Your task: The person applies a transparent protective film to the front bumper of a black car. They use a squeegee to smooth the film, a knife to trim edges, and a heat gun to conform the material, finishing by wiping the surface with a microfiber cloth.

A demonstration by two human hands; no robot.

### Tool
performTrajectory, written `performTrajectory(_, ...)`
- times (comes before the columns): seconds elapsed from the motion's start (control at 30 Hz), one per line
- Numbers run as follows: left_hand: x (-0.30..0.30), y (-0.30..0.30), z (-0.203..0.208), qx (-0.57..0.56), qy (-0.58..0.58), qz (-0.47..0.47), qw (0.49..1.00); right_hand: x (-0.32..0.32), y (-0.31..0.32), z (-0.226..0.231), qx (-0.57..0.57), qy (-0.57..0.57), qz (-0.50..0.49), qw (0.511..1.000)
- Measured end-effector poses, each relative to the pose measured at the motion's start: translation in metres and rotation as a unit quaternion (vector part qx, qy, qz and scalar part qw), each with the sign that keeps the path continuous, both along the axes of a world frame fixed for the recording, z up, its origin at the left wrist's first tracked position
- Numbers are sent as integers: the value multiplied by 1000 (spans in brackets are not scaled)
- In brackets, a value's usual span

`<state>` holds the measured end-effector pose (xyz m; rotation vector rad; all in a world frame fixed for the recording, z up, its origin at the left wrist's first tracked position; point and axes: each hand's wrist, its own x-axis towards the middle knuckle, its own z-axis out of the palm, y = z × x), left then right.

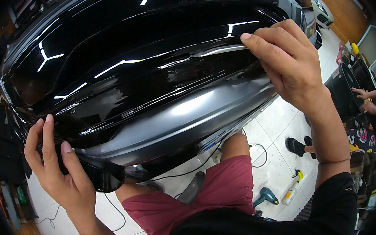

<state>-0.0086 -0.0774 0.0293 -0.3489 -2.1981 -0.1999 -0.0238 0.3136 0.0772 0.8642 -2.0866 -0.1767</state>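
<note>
A glossy black, film-like sheet (pixel 105 95) spreads over a car body panel in front of me, with wrinkles and bright light reflections near its right end. My right hand (pixel 288 61) pinches the sheet at the right, thumb and fingers pressed together; the fingers hide the exact grip. At the left end, my left hand (pixel 60 164) has its fingers apart, with fingertips at the black surface and the thumb near a dark corner piece. Between the hands and lower down curves a satin grey panel (pixel 183 113).
On the tiled floor (pixel 269 126) at the lower right are a teal cordless power tool (pixel 266 196) and a spray bottle (pixel 292 189) with a yellow head. A black cable (pixel 184 174) trails below the panel. Another person's hands (pixel 365 99) are beside a dark bin (pixel 344 90) at far right.
</note>
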Motion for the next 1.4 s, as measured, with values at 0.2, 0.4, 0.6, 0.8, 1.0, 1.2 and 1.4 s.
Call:
performTrajectory(0.2,2,2,1,4,-10,10,1000,-1,18,1,17,1,-1,1000)
performTrajectory(0.4,2,1,-2,-1,-16,22,1000,-2,32,0,22,0,-7,1000)
performTrajectory(0.6,2,-2,-5,-2,-21,19,1000,-2,50,-1,32,4,-21,999)
performTrajectory(0.8,-1,-8,-10,-18,-14,13,1000,0,61,-3,48,30,-43,997)
performTrajectory(1.0,1,-6,-12,-28,-8,22,999,5,63,-2,49,19,-49,997)
performTrajectory(1.2,0,-6,-14,-29,-8,23,999,5,76,-5,28,40,-57,997)
performTrajectory(1.4,-1,-8,-18,-40,-3,35,999,-2,85,-8,16,85,-29,996)
